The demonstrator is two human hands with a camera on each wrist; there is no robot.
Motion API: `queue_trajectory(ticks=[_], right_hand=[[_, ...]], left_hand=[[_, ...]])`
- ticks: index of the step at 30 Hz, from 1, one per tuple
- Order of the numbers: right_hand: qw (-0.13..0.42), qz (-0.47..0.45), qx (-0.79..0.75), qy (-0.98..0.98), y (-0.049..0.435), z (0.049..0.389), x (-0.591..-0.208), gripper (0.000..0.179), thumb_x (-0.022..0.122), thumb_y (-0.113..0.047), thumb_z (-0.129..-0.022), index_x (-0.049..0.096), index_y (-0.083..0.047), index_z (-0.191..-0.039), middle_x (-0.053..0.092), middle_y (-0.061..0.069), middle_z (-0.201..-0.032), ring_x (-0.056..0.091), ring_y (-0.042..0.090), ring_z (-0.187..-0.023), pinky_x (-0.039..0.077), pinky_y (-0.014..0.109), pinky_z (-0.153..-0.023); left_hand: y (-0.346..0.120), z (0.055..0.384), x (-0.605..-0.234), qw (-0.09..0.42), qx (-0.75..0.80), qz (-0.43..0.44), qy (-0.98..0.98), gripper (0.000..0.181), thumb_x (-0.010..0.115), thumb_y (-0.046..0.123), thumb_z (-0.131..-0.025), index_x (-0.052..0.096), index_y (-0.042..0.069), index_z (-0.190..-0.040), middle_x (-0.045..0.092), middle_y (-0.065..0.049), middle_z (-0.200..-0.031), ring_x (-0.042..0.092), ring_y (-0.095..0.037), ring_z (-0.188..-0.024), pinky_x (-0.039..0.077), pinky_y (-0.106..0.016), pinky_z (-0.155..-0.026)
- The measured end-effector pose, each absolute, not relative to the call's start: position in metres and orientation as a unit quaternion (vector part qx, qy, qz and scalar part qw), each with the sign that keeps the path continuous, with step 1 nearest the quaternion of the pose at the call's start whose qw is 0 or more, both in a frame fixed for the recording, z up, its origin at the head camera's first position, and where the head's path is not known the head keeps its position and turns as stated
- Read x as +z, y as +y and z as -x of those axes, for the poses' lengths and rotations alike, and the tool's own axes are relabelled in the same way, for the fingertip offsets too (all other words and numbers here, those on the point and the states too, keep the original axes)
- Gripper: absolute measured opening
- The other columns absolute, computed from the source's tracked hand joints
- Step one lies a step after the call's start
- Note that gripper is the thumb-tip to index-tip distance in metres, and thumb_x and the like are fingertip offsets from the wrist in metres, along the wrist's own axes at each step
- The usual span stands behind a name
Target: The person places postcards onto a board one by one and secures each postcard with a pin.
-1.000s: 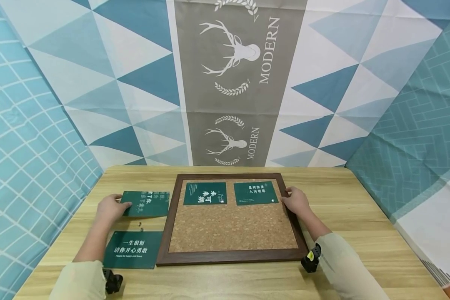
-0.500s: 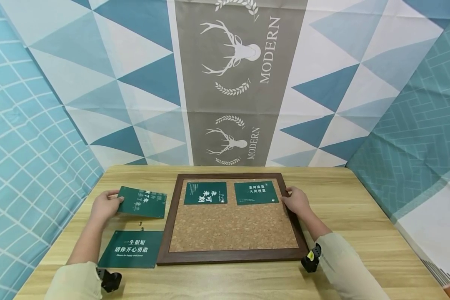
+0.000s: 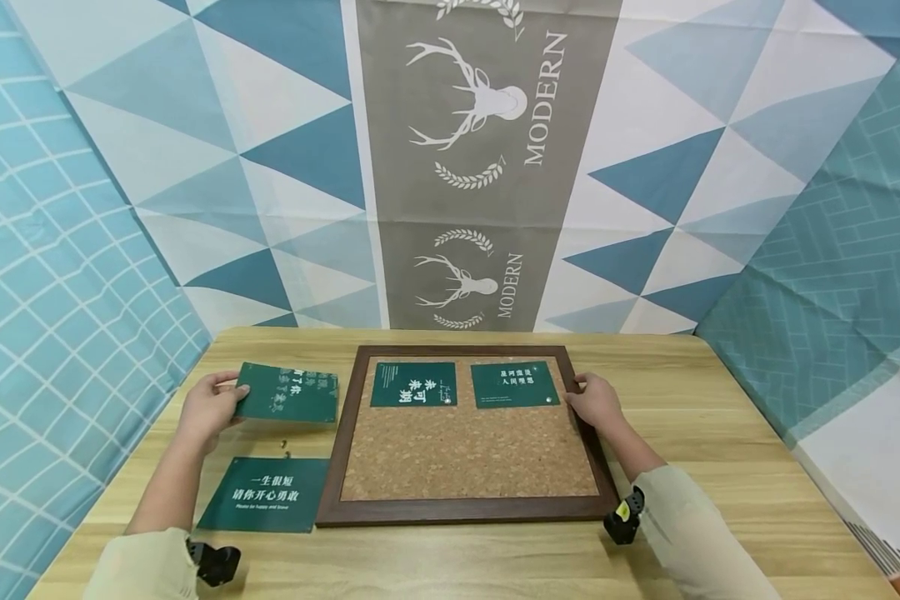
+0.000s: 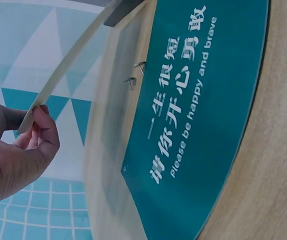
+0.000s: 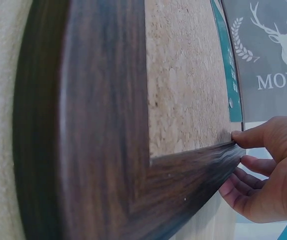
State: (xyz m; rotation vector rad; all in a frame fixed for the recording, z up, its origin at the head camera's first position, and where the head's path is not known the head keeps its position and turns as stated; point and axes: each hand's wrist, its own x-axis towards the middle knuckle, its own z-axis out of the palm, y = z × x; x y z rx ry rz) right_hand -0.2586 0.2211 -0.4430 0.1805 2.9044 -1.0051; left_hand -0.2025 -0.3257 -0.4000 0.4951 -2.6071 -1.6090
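My left hand pinches a green card with white lettering by its left edge. The left wrist view shows that card edge-on, raised above the table, between thumb and fingers of the hand. My right hand grips the right side of a dark wooden frame around a cork board. In the right wrist view the thumb of that hand lies on the frame's face, with the fingers at its outer edge. Two green cards are fixed along the board's top with metal pins.
Another green card lies on the wooden table left of the frame. Two small metal pushpins stand or lie just beyond it. A patterned cloth hangs behind the table.
My left hand has lifted the green card off the table, shifting it slightly left and tilting it. The right hand keeps its hold on the frame.
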Motion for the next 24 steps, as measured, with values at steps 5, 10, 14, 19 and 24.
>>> queue_trajectory(ticks=[5, 10, 14, 19, 24], right_hand=[[0.033, -0.061, -0.326, 0.943, 0.221, 0.258, -0.443, 0.047, 0.057, -0.015, -0.092, 0.045, 0.008, -0.131, 0.056, 0.03, -0.116, 0.059, 0.038, -0.098, 0.052, 0.043, -0.072], [0.03, -0.063, -0.324, 0.943, 0.22, 0.258, -0.443, 0.047, 0.057, -0.015, -0.092, 0.044, 0.009, -0.131, 0.056, 0.03, -0.116, 0.059, 0.038, -0.097, 0.052, 0.042, -0.071], [0.029, -0.062, -0.323, 0.944, 0.22, 0.258, -0.443, 0.047, 0.057, -0.015, -0.092, 0.045, 0.009, -0.131, 0.056, 0.03, -0.116, 0.059, 0.038, -0.097, 0.052, 0.043, -0.072], [0.031, -0.06, -0.324, 0.944, 0.22, 0.258, -0.442, 0.047, 0.056, -0.015, -0.092, 0.044, 0.009, -0.131, 0.056, 0.03, -0.116, 0.059, 0.038, -0.097, 0.052, 0.043, -0.072], [0.033, -0.06, -0.324, 0.944, 0.22, 0.258, -0.441, 0.048, 0.056, -0.015, -0.092, 0.044, 0.009, -0.132, 0.055, 0.031, -0.117, 0.058, 0.038, -0.099, 0.051, 0.043, -0.072]], left_hand=[[-0.322, 0.202, -0.395, 0.021, -0.525, -0.151, -0.837, 0.055, 0.039, 0.021, -0.1, 0.022, -0.006, -0.144, 0.046, -0.021, -0.12, 0.056, 0.003, -0.067, 0.056, -0.025, -0.065], [-0.318, 0.201, -0.392, 0.02, -0.536, -0.14, -0.832, 0.054, 0.04, 0.021, -0.1, 0.022, -0.007, -0.143, 0.047, -0.017, -0.115, 0.056, 0.004, -0.067, 0.055, -0.025, -0.065], [-0.316, 0.2, -0.392, 0.018, -0.541, -0.135, -0.83, 0.054, 0.039, 0.02, -0.1, 0.021, -0.007, -0.143, 0.047, -0.015, -0.113, 0.056, 0.004, -0.068, 0.055, -0.025, -0.065], [-0.315, 0.199, -0.393, 0.014, -0.547, -0.132, -0.827, 0.054, 0.039, 0.021, -0.1, 0.021, -0.007, -0.143, 0.046, -0.013, -0.112, 0.056, 0.004, -0.069, 0.055, -0.024, -0.066], [-0.314, 0.198, -0.394, 0.012, -0.554, -0.129, -0.822, 0.055, 0.038, 0.021, -0.1, 0.02, -0.008, -0.143, 0.044, -0.016, -0.117, 0.055, 0.005, -0.07, 0.055, -0.024, -0.067]])
